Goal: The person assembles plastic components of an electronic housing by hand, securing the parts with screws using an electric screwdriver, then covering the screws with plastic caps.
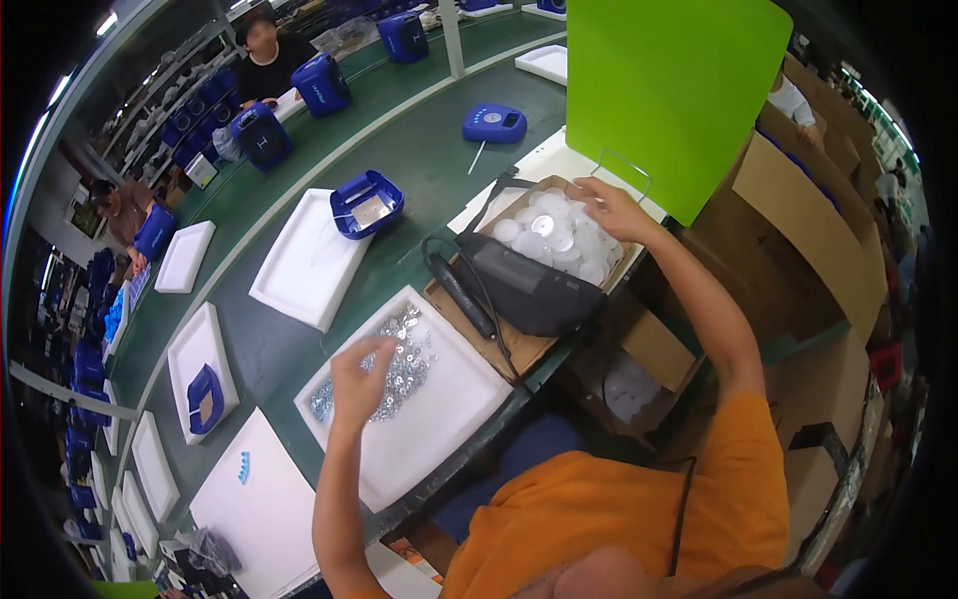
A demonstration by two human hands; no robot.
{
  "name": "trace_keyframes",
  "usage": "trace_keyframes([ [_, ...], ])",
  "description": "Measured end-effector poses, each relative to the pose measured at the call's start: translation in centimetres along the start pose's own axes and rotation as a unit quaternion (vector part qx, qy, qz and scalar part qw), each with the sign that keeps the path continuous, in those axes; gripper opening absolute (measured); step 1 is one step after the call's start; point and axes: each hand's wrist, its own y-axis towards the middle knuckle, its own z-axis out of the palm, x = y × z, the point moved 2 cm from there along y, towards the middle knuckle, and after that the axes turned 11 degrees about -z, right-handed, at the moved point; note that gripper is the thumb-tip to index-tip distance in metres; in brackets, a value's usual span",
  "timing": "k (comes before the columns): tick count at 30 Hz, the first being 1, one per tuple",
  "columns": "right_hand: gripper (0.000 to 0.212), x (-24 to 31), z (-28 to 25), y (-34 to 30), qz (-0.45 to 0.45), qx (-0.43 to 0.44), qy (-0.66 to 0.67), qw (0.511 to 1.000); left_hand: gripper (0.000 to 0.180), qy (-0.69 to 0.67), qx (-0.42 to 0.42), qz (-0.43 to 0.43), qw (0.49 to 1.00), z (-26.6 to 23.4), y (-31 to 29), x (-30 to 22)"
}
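My left hand [361, 381] hovers over a white foam tray [449, 429], its thumb and fingers curled together. Whatever it may pinch is too small to make out. Beside and beneath it lies a spread of small shiny metal washers [407, 371]. My right hand [613, 212] reaches to the far right corner of a cardboard box, with fingers apart next to a heap of round white plastic discs [559, 235]. A black power-tool-like device with a cord [534, 285] lies across the near side of that box.
A bright green board [669, 100] stands behind the box. Further left, a white tray [309, 260] has an open blue casing [367, 205] on its edge. A blue device [494, 123] lies on the green conveyor. Beside me is a white sheet [259, 509]. Other people work across the line.
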Motion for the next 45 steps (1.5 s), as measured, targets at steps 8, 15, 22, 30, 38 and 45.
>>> trace_keyframes([
  [8, 0.023, -5.1, 0.0, -20.5, 0.167, -0.307, 0.013, 0.937, 0.023, 0.218, -0.203, 0.141, 0.944, -3.9, 11.5, 3.1],
  [15, 0.022, -7.7, 11.7, -49.5, 0.399, -0.241, -0.052, 0.883, 0.055, 0.449, -0.193, 0.185, 0.853, -0.5, 25.2, 3.2],
  [22, 0.047, 2.7, 19.0, -52.0, 0.491, 0.117, 0.0, 0.863, 0.028, 0.619, -0.112, 0.142, 0.764, 1.6, 29.5, 2.4],
  [30, 0.087, 8.0, 22.6, -41.2, 0.364, 0.145, 0.34, 0.855, 0.023, 0.33, -0.179, 0.175, 0.91, -2.0, 24.7, -3.4],
  [38, 0.109, 24.6, 11.2, -22.9, -0.011, -0.256, 0.831, 0.494, 0.025, -0.244, -0.049, 0.082, 0.965, -6.8, 8.5, -5.6],
  [45, 0.044, 22.9, 10.2, -21.9, -0.018, -0.563, 0.324, 0.76, 0.03, -0.351, -0.098, 0.041, 0.93, -9.6, -6.7, -3.7],
])
